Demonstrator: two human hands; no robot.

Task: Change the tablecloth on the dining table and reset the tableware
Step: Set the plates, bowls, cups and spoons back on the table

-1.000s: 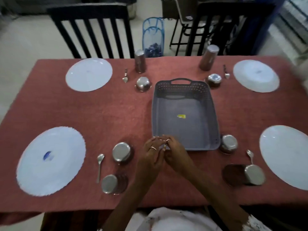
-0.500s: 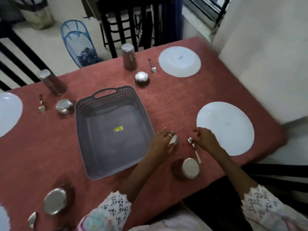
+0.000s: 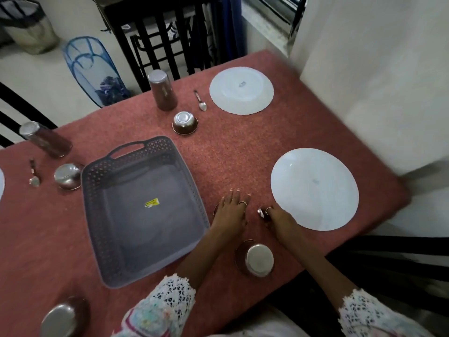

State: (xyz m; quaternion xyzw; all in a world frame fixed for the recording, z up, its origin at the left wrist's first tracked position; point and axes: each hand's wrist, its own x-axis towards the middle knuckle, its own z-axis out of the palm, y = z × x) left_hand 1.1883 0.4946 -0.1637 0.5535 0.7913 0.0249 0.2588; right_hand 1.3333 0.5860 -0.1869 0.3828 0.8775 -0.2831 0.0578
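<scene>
Clearing the tableware off the red tablecloth (image 3: 243, 152) on the bench, judging by the empty grey basket (image 3: 143, 210). Left hand (image 3: 230, 212) spread flat over a steel bowl, grip unclear. Right hand (image 3: 279, 220) pinching a spoon (image 3: 260, 212) beside the near white plate (image 3: 315, 188). Next: lift both, drop into basket

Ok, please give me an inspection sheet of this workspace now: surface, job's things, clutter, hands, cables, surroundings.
Surface: red tablecloth covers the table.
Job's things: grey basket empty, yellow sticker inside; near plate and far plate; inverted steel tumbler; steel bowl; spoon; steel cup between the forearms.
Clutter: nothing seen.
Hands: left hand lies over a small steel item, mostly hidden; right hand touches a small metal piece beside the near plate.
Cables: nothing seen.
Surroundings: black chair, blue mesh hamper, white wall.
</scene>
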